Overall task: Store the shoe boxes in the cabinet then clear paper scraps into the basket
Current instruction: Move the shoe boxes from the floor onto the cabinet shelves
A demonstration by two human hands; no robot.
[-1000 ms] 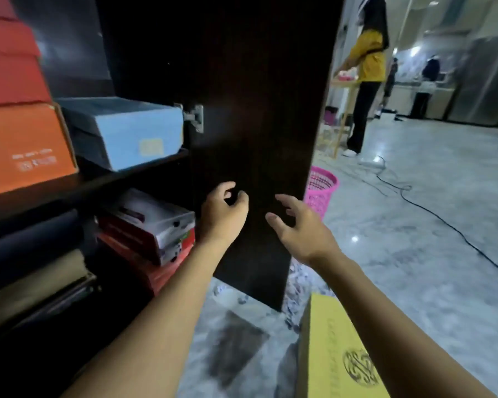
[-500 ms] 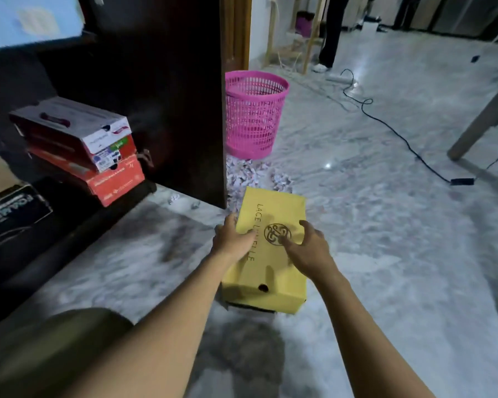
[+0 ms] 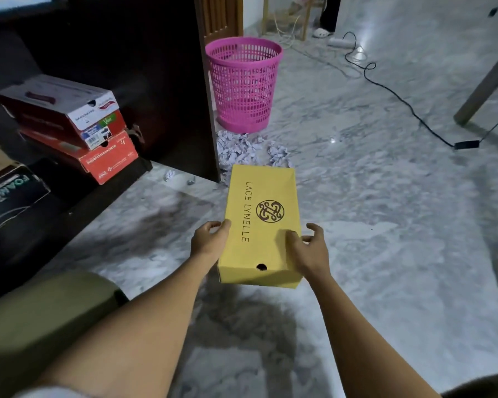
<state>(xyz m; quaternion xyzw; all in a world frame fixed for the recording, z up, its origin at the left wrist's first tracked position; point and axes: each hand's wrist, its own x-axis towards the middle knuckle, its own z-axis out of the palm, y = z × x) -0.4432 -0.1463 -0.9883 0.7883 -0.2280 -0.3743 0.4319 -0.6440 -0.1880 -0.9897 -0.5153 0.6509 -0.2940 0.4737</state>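
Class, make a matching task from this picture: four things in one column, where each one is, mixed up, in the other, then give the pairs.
Things
1 yellow shoe box
2 pink basket
3 paper scraps
4 red shoe boxes

Places
A heaped on the floor in front of the basket
B stacked inside the cabinet
C held between the left hand and right hand
D upright on the floor, beyond the scraps

Pairs: 1-C, 2-D, 3-A, 4-B
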